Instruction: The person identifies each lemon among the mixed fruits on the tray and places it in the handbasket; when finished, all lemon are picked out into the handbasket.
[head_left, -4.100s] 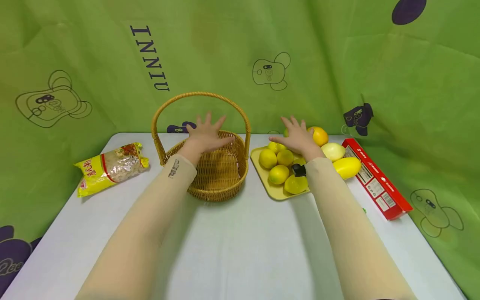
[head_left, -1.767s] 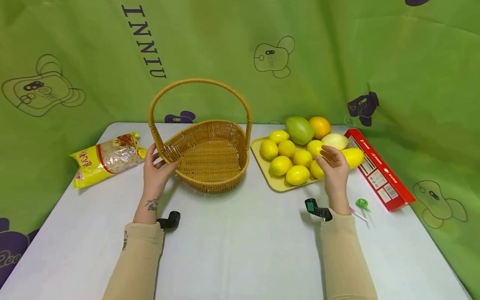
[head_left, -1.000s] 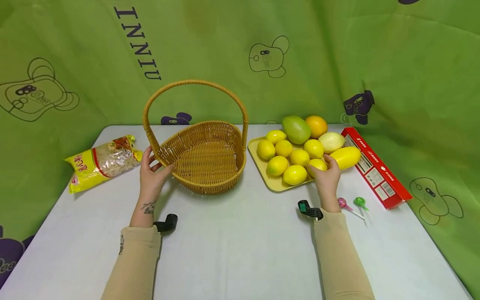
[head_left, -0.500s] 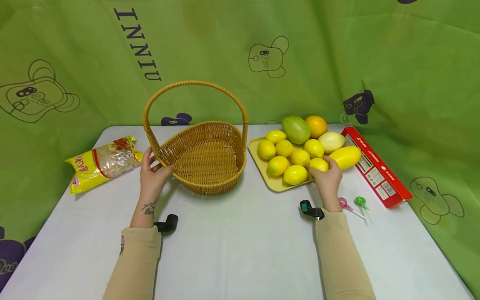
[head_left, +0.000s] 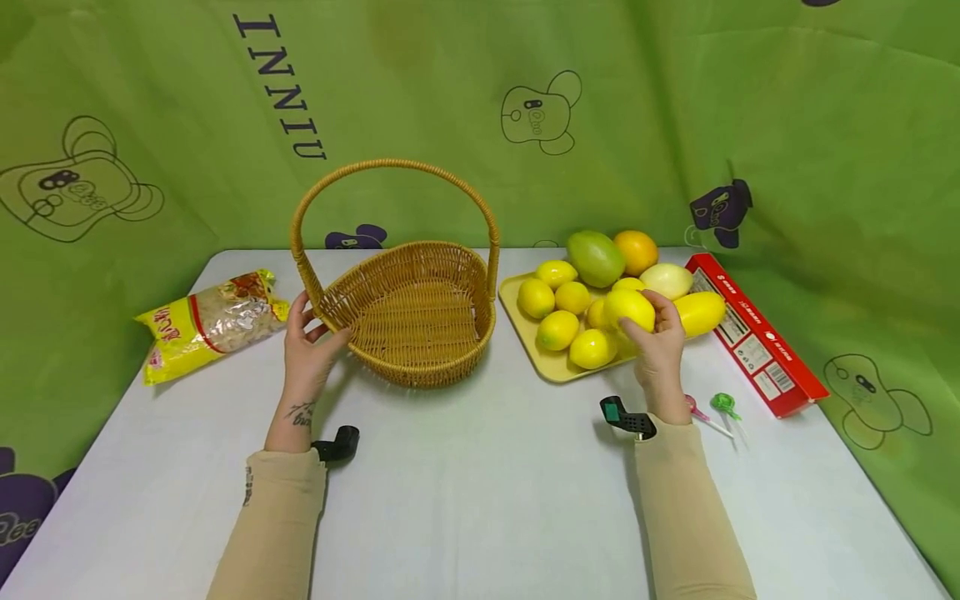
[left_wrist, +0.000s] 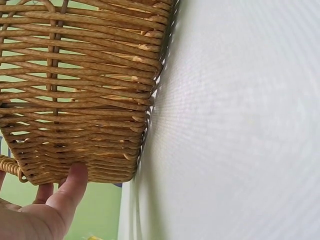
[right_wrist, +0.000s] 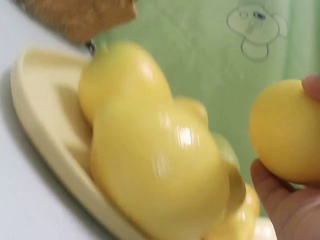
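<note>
My right hand (head_left: pixel 662 354) grips a yellow lemon (head_left: pixel 630 309) between thumb and fingers, raised above the front right of the yellow tray (head_left: pixel 542 363). In the right wrist view that lemon (right_wrist: pixel 287 131) stands apart from the others. Several more lemons (head_left: pixel 558 331) lie on the tray. On the left, my left hand (head_left: pixel 309 350) holds the near left side of a wicker basket (head_left: pixel 420 325), below the foot of its tall handle. The left wrist view shows the thumb against the woven wall (left_wrist: pixel 75 110), fingers partly hidden behind it.
Behind the lemons lie a green mango-like fruit (head_left: pixel 595 258), an orange (head_left: pixel 636 252), a pale yellow melon (head_left: pixel 667 281) and a long yellow fruit (head_left: pixel 701 314). A red box (head_left: pixel 757 337) and lollipops (head_left: pixel 723 405) are at right. A yellow food bag (head_left: pixel 213 323) lies left of the basket.
Both hands came back from being spread over basket and tray. The left hand took the basket's side; the right hand closed on a front-right lemon and lifted it off the tray.
</note>
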